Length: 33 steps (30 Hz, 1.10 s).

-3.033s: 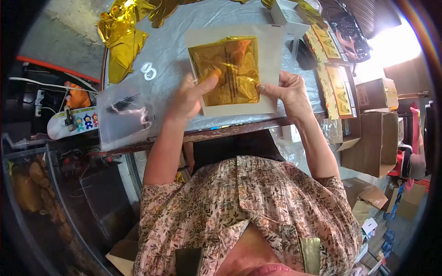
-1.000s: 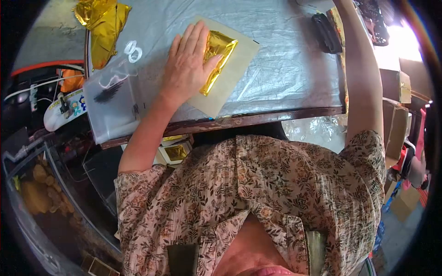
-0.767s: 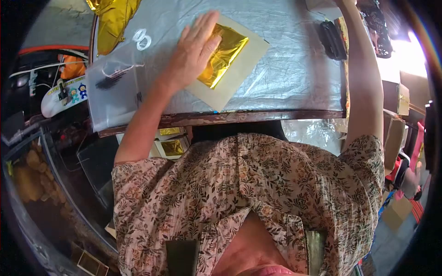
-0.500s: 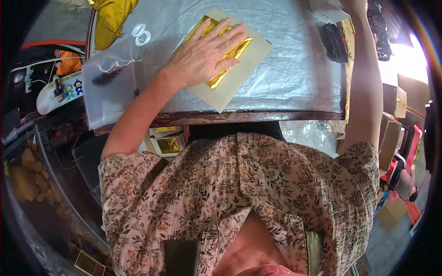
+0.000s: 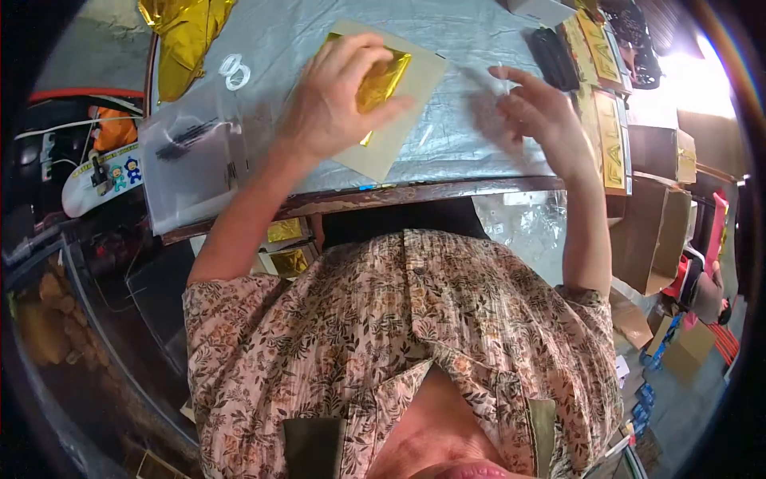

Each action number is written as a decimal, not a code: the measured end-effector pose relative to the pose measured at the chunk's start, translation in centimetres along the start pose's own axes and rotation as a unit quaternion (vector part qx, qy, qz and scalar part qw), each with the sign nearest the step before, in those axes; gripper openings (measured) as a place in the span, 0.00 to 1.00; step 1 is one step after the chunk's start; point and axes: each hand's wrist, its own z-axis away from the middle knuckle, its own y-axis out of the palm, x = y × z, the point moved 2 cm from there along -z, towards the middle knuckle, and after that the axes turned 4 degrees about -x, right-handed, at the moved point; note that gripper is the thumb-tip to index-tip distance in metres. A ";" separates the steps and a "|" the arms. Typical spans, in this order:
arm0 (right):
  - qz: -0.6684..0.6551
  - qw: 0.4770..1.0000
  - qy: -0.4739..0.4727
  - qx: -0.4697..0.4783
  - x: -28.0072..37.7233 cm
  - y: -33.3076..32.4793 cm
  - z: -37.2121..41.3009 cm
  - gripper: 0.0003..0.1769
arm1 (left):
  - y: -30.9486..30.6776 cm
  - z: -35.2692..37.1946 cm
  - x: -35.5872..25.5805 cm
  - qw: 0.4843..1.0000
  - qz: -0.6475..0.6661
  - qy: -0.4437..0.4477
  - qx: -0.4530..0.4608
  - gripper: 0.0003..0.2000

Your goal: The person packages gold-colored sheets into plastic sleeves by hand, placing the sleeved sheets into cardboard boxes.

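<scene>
A gold foil piece (image 5: 381, 84) lies on a beige square sheet (image 5: 407, 104), set diagonally on the silvery covered table (image 5: 471, 48). My left hand (image 5: 339, 96) is over the left part of the foil, fingers curled and thumb stretched out to the right; it is blurred, and whether it touches the foil cannot be made out. To the right of the sheet, my right hand (image 5: 542, 116) hovers over the table with bent fingers. A small clear thing (image 5: 501, 77) shows at its fingertips, too blurred to name.
Two white rings (image 5: 236, 73) and a clear plastic sleeve (image 5: 187, 172) lie at the left, below crumpled gold foil (image 5: 187, 40). A black case (image 5: 553, 60) and gold-lettered boxes (image 5: 610, 144) line the right edge. Cardboard boxes (image 5: 650, 231) stand beyond.
My right hand has come from the far top right corner down to the middle right of the table. My left hand has lifted from lying flat on the foil, and its fingers have curled.
</scene>
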 end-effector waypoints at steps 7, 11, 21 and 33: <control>0.155 0.974 -0.136 -0.097 -3.4 1.7 1.9 0.11 | 3.0 0.8 -4.9 0.990 -0.071 -0.095 0.080 0.26; 0.114 0.984 -0.084 -0.110 -4.1 1.9 2.5 0.07 | 3.3 1.4 -4.8 0.988 -0.060 -0.124 0.070 0.22; 0.243 0.940 -0.126 -0.204 -2.7 2.2 2.7 0.08 | 3.1 1.2 -4.2 0.988 -0.019 -0.155 0.011 0.23; 0.072 0.989 -0.108 -0.069 -4.2 4.0 0.4 0.09 | 2.9 1.5 -2.2 0.973 0.107 -0.203 -0.011 0.10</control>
